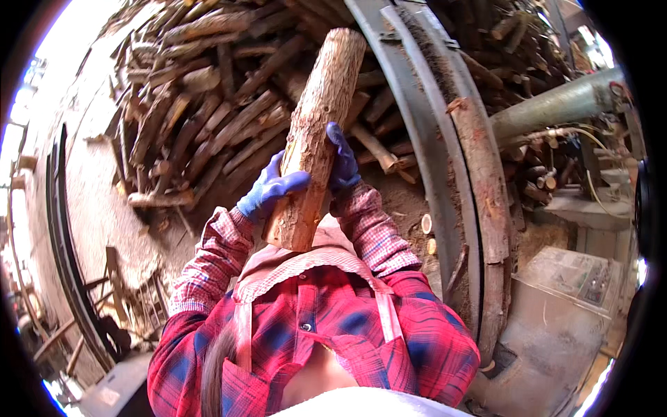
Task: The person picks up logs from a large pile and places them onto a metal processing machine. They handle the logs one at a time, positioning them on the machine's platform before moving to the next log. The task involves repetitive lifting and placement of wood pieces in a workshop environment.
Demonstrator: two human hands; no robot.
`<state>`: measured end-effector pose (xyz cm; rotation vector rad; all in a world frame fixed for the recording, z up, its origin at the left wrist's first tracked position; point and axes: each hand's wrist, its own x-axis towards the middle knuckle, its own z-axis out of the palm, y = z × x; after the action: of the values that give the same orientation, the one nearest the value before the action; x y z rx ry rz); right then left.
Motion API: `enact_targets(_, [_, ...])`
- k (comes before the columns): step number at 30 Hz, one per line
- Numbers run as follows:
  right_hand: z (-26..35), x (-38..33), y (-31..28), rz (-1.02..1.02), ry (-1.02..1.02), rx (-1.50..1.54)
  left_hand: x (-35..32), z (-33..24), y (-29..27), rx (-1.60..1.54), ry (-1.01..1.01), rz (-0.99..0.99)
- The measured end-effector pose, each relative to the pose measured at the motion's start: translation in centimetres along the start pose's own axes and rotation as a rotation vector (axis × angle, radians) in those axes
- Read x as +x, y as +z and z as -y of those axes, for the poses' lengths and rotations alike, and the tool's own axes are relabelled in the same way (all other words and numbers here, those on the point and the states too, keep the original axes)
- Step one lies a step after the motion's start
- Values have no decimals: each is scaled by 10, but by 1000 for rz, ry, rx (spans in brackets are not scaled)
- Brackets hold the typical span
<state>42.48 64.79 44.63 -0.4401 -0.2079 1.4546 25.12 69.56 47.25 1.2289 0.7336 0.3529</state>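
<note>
A thick, rough-barked log [316, 111] is held up in front of my body, tilted with its far end to the right. My left hand [271, 186], in a blue-purple glove, grips its left side near the close end, thumb across the bark. On the right side my right hand [341, 158], gloved alike, presses with its thumb up along the log; its other fingers are mostly hidden behind the wood. The log's pale cut end faces me, just above my apron [313, 267].
Beyond the log lies a large heap of cut logs [201, 132]. To my right runs a long metal rail or trough [417, 104], with a long log [479, 167] beside it. Further right are a green-grey pipe [563, 104] and a dusty metal box [566, 292]. A dark metal beam [66, 229] stands left.
</note>
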Motion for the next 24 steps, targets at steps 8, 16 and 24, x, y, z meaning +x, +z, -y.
enact_targets(8, [265, 73, -9, -191, -410, -536, 119, -91, 63, -159, 326, 167])
enact_targets(16, [492, 140, -56, -296, -327, -1441, 131, 19, 7, -7, -147, -156])
enact_targets(24, [396, 129, -73, -988, 174, -2485, 94, 90, -67, 137, -379, -510])
